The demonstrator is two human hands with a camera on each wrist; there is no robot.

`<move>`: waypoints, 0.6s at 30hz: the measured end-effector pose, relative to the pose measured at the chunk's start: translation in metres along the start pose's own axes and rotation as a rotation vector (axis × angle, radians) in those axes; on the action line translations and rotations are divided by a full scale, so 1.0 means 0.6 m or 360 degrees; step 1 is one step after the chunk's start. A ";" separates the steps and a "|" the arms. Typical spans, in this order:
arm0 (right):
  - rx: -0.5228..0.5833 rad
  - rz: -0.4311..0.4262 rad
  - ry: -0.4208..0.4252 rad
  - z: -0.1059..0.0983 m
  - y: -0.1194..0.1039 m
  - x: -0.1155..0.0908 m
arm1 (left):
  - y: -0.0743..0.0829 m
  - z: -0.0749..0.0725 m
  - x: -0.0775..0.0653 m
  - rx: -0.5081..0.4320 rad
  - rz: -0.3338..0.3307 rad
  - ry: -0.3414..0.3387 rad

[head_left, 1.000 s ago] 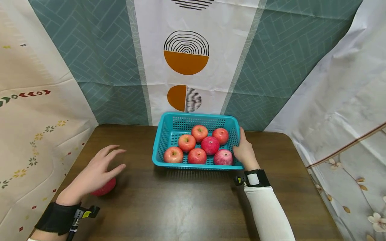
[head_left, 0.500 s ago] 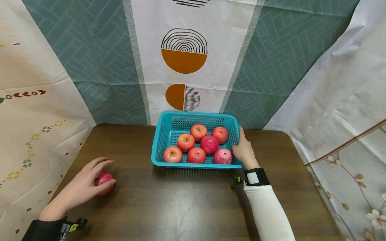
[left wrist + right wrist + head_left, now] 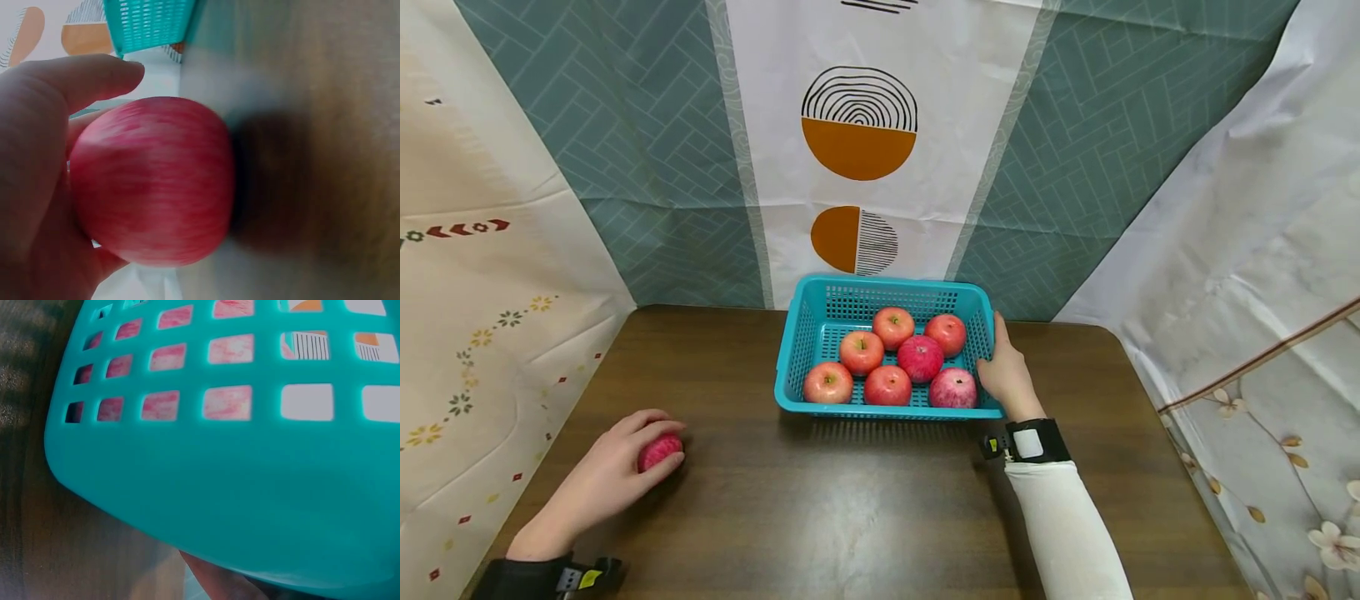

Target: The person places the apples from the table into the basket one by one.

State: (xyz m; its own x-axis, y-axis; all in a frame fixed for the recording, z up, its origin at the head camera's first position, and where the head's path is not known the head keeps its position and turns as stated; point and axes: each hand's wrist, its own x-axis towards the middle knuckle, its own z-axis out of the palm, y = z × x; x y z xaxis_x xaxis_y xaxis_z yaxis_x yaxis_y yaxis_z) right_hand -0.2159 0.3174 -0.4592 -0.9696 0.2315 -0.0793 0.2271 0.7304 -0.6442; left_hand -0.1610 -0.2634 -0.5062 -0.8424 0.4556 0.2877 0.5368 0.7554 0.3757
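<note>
At the table's left side my left hand (image 3: 606, 477) has its thumb and fingers curved around a red apple (image 3: 657, 452). The left wrist view shows this apple (image 3: 153, 181) against the palm, close to the tabletop. My right hand (image 3: 1011, 379) holds the right end of a turquoise plastic basket (image 3: 850, 302), thumb on the inner side and a finger along the rim. Inside the basket lie several red apples (image 3: 887, 386), apart from its back left corner. The basket wall (image 3: 219, 469) fills most of the right wrist view, hiding nearly all of that hand.
The basket stands near the back of a dark brown wooden table (image 3: 850, 508). Patterned cloth (image 3: 865, 50) hangs behind it, with more cloth at the left and right sides. Bare tabletop lies between the left hand and the basket.
My left hand has come down over the apple at the left, and its spread fingers have closed in around it. The right hand and the basket stay in place.
</note>
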 end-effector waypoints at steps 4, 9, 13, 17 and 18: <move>-0.0002 -0.0007 0.0004 0.001 0.001 0.000 | -0.003 0.013 -0.002 0.0044 0.0056 0.0094; 0.0001 -0.0007 0.0007 0.001 0.003 -0.002 | -0.002 0.017 -0.001 0.0040 0.0052 0.0098; 0.0005 -0.0005 -0.0006 0.002 0.004 -0.002 | -0.003 0.016 0.000 0.0033 0.0022 0.0053; 0.0010 -0.0008 -0.0010 0.000 0.001 -0.001 | -0.002 0.013 0.000 0.0050 -0.0023 -0.0037; 0.0010 -0.0008 -0.0006 -0.001 0.000 -0.001 | -0.001 0.013 0.001 0.0057 -0.0040 -0.0064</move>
State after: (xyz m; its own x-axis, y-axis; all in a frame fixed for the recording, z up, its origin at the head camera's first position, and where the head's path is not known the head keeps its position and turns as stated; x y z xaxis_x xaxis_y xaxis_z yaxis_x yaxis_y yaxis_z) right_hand -0.2151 0.3179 -0.4585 -0.9710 0.2254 -0.0791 0.2218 0.7273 -0.6495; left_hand -0.1621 -0.2601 -0.5129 -0.8573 0.4541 0.2426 0.5139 0.7830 0.3505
